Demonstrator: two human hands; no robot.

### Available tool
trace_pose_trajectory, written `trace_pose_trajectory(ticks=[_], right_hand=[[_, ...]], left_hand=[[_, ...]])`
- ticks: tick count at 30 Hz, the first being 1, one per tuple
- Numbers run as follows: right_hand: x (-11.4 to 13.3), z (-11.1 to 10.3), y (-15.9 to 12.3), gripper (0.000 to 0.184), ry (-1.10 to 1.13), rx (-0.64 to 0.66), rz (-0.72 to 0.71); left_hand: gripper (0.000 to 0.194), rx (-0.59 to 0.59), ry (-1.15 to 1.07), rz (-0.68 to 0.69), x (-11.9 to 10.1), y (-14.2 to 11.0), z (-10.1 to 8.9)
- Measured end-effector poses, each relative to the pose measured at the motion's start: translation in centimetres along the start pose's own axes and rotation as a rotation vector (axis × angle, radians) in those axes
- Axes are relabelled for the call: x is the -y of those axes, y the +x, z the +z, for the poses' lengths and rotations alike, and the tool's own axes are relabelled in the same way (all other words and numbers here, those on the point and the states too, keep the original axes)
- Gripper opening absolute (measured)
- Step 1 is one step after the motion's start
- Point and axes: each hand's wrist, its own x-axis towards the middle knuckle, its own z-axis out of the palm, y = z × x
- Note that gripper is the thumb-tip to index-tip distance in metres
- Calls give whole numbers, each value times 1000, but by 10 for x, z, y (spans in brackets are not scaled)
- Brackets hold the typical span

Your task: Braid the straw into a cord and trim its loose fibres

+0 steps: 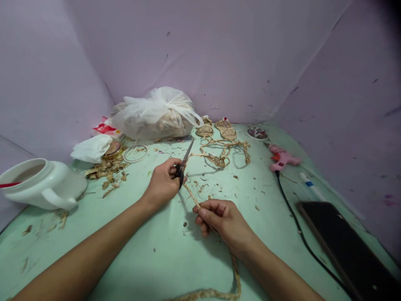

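White jug [62, 184] by left wall [53, 104], red stick [9, 184] at its mouth. Knotted plastic bag [147, 115] near back wall [219, 62], pale stuff [173, 121] inside. Small bowl [260, 139] of mixed bits [257, 133], back right. Left hand [164, 179] curled round scissors [188, 151] handles. Right hand [222, 217] pinching rope [191, 195], mid-table, rope trailing to near side. Open room on table [269, 217] between right hand and phone [341, 246].

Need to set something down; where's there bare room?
Nearly bare: between the right hand and the black cable, and between the white jug and left forearm. Crowded: the back, with the plastic bag and tangled braid; the right edge, with glue gun and black slab.
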Motion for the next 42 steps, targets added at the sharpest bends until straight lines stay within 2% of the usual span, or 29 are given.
trace_pose_trajectory(ticks=[3, 7, 9, 11, 14, 16, 18, 21, 23, 25, 37, 42], right_hand=[[1, 3, -4, 32, -36, -13, -40], [2, 6, -11, 26, -106, -20, -133], [2, 6, -12, 23, -102, -35, -177], [2, 5, -9, 22, -54, -65, -170], [3, -2, -2, 26, 51, -152, -114], [5, -7, 3, 28, 107, -223, -109], [8, -12, 6, 29, 146, -268, -121], [12, -15, 7, 29, 178, -288, -137], [14, -15, 7, 30, 185, -295, -142], [15, -14, 7, 30, 171, -299, -148], [8, -17, 9, 16, -62, -293, -253], [10, -15, 5, 14, -121, -286, -274]], left_hand=[[25, -30, 273, 176, 3, -5, 2], [30, -53, 412, 244, 5, -9, 10], [29, -25, 424, 229, 6, -7, 12], [25, 35, 386, 158, 5, -3, 8], [22, 86, 315, 38, -4, 0, -8], [26, 57, 393, 70, -16, -5, -19], [24, 122, 555, 194, -28, -14, -25], [27, 337, 768, 374, -36, -28, -20], [34, 404, 871, 402, -34, -32, -12], [40, 420, 933, 404, -30, -33, -6], [45, 440, 1053, 485, -26, -33, -6], [44, 505, 1084, 489, -27, -32, -6]])
